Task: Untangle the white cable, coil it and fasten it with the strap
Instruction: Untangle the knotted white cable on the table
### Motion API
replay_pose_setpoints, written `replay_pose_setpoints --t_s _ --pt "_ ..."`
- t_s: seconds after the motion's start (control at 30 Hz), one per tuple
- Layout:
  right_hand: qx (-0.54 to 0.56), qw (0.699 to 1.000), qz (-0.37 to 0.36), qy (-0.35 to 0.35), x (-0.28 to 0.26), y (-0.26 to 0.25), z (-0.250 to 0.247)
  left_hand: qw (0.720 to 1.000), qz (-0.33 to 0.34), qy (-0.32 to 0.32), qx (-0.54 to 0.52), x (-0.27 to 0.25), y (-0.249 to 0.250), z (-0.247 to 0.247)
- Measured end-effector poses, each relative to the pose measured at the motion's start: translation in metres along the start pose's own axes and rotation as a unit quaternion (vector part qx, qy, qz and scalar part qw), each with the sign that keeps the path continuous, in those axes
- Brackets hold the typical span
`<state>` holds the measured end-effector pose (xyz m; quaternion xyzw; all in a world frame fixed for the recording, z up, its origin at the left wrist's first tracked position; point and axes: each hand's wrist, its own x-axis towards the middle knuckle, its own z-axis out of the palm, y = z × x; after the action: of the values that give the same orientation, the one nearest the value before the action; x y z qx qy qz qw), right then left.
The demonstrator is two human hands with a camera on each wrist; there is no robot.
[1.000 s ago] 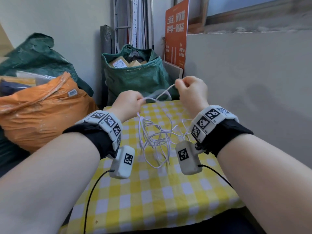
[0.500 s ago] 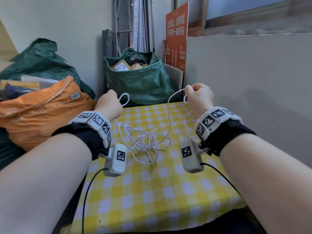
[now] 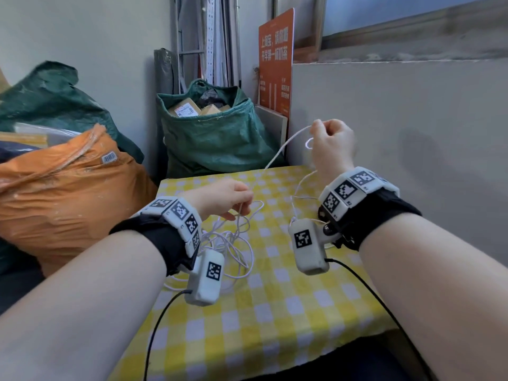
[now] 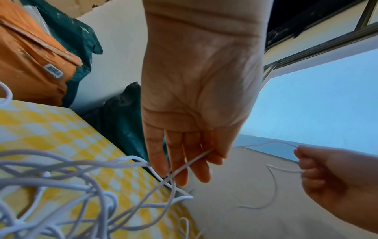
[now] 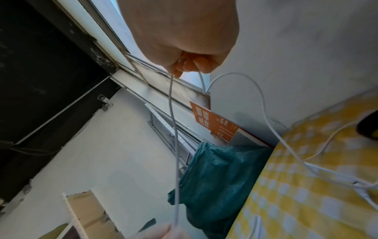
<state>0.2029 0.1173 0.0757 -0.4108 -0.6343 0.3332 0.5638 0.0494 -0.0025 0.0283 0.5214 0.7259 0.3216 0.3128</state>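
Observation:
The white cable lies in a loose tangle (image 3: pixel 231 237) on the yellow checked tablecloth (image 3: pixel 275 312). My left hand (image 3: pixel 242 210) hovers low over the tangle and pinches one strand between thumb and fingers; the left wrist view shows that strand (image 4: pixel 190 161) passing through the fingers (image 4: pixel 175 161). My right hand (image 3: pixel 316 133) is raised near the wall and grips the cable in a fist, with a small loop beside it. In the right wrist view two strands (image 5: pixel 174 129) hang from that fist (image 5: pixel 190 64). A taut stretch runs between the hands. I cannot see a strap.
A green sack of parcels (image 3: pixel 209 138) stands behind the table, and an orange sack (image 3: pixel 68 193) is at the left. An orange sign (image 3: pixel 275 64) leans at the back. A grey wall (image 3: pixel 398 133) runs close along the table's right side.
My left hand has come down from the left to just above the tangle, nearer the middle. My right hand stays raised, and a length of cable now stretches between them.

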Motion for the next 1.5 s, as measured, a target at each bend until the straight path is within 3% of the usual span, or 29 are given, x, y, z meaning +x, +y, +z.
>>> replay_pose_setpoints --t_s 0.13,0.27,0.47,0.6,0.67,0.8,0.97,1.13,1.2,1.33,1.5 --pt "-0.093 0.993 0.047 0.054 0.004 0.019 -0.014 0.995 -0.020 0.022 0.096 -0.001 -0.019 -0.006" --pt "-0.220 0.969 0.104 -0.045 0.003 0.030 -0.015 0.994 -0.015 0.081 0.070 0.001 -0.024 -0.010" --pt "-0.339 0.920 -0.065 -0.186 -0.037 0.011 0.012 0.993 0.033 0.064 0.098 0.004 -0.007 -0.003" --pt "-0.300 0.875 -0.161 -0.345 -0.049 0.011 0.036 0.992 0.053 0.079 0.084 0.006 -0.003 -0.002" --pt "-0.255 0.875 -0.170 -0.375 -0.052 0.014 0.039 0.991 0.057 0.094 0.075 0.005 -0.003 -0.003" --pt "-0.216 0.908 -0.154 -0.324 -0.052 0.021 0.040 0.989 0.051 0.088 0.111 0.004 -0.006 -0.007" --pt "-0.193 0.962 -0.108 -0.162 -0.035 0.024 0.028 0.975 0.015 0.128 0.183 0.005 -0.015 -0.021" --pt "-0.213 0.975 -0.026 -0.056 -0.018 0.025 0.009 0.952 -0.027 0.145 0.266 -0.001 -0.028 -0.043" --pt "-0.252 0.965 0.007 -0.066 -0.014 0.028 0.005 0.952 -0.040 0.153 0.264 -0.004 -0.035 -0.049" --pt "-0.342 0.926 0.049 -0.154 -0.021 0.025 0.002 0.955 -0.011 0.154 0.253 -0.004 -0.033 -0.046" --pt "-0.391 0.891 -0.049 -0.226 -0.049 0.010 0.017 0.963 0.032 0.121 0.241 -0.002 -0.017 -0.035"
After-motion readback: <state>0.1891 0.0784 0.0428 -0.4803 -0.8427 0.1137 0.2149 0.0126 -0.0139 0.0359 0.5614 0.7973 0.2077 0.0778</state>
